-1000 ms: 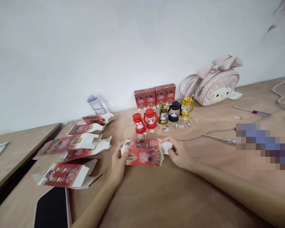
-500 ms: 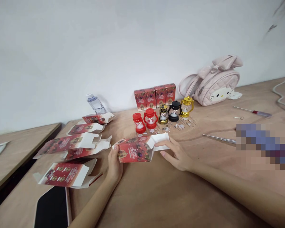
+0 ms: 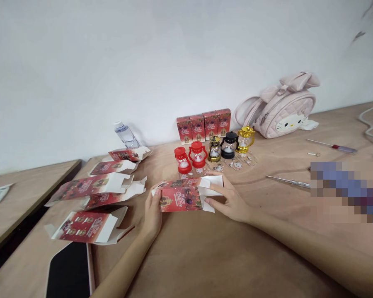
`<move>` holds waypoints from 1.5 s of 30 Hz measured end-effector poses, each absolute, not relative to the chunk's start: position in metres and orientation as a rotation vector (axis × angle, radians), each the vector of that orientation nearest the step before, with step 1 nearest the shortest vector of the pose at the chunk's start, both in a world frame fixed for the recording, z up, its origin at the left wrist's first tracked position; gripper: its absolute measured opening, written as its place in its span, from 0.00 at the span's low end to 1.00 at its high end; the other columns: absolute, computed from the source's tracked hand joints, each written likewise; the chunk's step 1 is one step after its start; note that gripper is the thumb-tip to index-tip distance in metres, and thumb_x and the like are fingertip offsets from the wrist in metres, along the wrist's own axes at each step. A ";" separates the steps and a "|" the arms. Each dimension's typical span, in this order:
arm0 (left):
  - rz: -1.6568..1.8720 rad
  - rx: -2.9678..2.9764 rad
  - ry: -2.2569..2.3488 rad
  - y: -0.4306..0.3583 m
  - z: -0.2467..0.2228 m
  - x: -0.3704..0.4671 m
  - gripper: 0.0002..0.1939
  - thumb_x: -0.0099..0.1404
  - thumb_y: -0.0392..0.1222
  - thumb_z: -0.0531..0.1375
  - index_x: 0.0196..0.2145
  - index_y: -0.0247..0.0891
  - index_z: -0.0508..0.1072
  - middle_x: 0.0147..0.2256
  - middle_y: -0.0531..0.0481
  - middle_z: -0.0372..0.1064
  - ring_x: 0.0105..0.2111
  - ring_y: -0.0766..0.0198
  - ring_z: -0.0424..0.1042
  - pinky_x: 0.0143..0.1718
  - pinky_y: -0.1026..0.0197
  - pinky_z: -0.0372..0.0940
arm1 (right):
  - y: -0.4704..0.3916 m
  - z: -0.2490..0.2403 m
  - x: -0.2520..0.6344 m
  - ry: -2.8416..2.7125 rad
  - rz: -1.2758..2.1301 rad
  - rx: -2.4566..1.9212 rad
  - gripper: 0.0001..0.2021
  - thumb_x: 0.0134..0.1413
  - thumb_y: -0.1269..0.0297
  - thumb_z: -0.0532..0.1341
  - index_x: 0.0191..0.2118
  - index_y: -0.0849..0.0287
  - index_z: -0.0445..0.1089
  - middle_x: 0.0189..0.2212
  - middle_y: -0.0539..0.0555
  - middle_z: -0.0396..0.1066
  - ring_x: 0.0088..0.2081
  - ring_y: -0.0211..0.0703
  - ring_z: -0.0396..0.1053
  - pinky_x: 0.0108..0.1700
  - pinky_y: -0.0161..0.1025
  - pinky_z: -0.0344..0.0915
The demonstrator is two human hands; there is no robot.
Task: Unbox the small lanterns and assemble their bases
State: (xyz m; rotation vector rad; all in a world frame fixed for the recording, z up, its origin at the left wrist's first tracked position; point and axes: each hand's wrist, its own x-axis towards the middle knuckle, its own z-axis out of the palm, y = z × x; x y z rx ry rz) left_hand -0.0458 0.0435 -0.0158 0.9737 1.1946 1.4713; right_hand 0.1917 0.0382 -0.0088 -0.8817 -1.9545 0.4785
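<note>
One red carton was in our grip, nearer us than the lanterns. Our left hand pinched its left end, thumb at the front; our right hand, fingers partly spread, touched the white flaps. We judged it light, thin card, stiff enough in its panels but easily creased, best taken by the long folded edges.

Cannot identify anything under the pixelated patch at right, nor the tiny parts before the lanterns. Cannot see the fingers of the left hand behind the red box, nor the black-screened device past the bottom edge.
</note>
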 end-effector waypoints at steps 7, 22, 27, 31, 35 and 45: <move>1.452 1.068 1.242 0.041 -0.018 -0.048 0.26 0.55 0.58 0.60 0.44 0.37 0.70 0.39 0.48 0.72 0.36 0.60 0.71 0.38 0.61 0.64 | 0.039 -0.006 0.193 -1.945 0.603 -0.872 0.07 0.54 0.63 0.60 0.37 0.55 0.74 0.48 0.57 0.66 0.51 0.50 0.63 0.50 0.49 0.64; 1.395 1.323 1.234 0.031 -0.002 -0.043 0.24 0.51 0.54 0.64 0.41 0.39 0.65 0.38 0.50 0.68 0.38 0.58 0.70 0.38 0.60 0.64 | 0.054 -0.014 0.194 -1.674 1.076 -1.001 0.07 0.44 0.69 0.59 0.24 0.57 0.76 0.39 0.52 0.72 0.46 0.50 0.66 0.45 0.42 0.65; 1.290 1.590 1.241 0.025 0.003 -0.044 0.20 0.55 0.52 0.61 0.42 0.39 0.65 0.39 0.48 0.68 0.39 0.57 0.69 0.40 0.58 0.64 | 0.058 -0.018 0.195 -1.596 1.173 -0.943 0.09 0.43 0.70 0.59 0.30 0.55 0.77 0.41 0.50 0.72 0.49 0.50 0.65 0.49 0.42 0.62; 1.048 1.928 1.114 0.020 0.007 -0.042 0.22 0.57 0.48 0.60 0.47 0.38 0.65 0.44 0.43 0.69 0.44 0.53 0.69 0.45 0.55 0.63 | 0.060 -0.020 0.199 -1.483 1.200 -0.934 0.11 0.42 0.69 0.59 0.32 0.55 0.77 0.40 0.51 0.73 0.47 0.50 0.66 0.48 0.44 0.62; 1.009 2.061 1.093 0.019 0.009 -0.039 0.25 0.55 0.46 0.62 0.50 0.39 0.64 0.47 0.41 0.68 0.46 0.51 0.68 0.47 0.53 0.62 | 0.060 -0.018 0.201 -1.449 1.183 -0.934 0.10 0.43 0.68 0.60 0.32 0.56 0.77 0.43 0.52 0.72 0.47 0.50 0.66 0.48 0.45 0.63; 1.118 1.870 1.208 0.021 0.008 -0.041 0.20 0.55 0.49 0.60 0.43 0.38 0.66 0.39 0.46 0.70 0.38 0.55 0.71 0.39 0.57 0.64 | 0.057 -0.020 0.195 -1.716 0.989 -1.028 0.08 0.50 0.66 0.57 0.31 0.58 0.75 0.50 0.56 0.65 0.52 0.51 0.61 0.53 0.47 0.58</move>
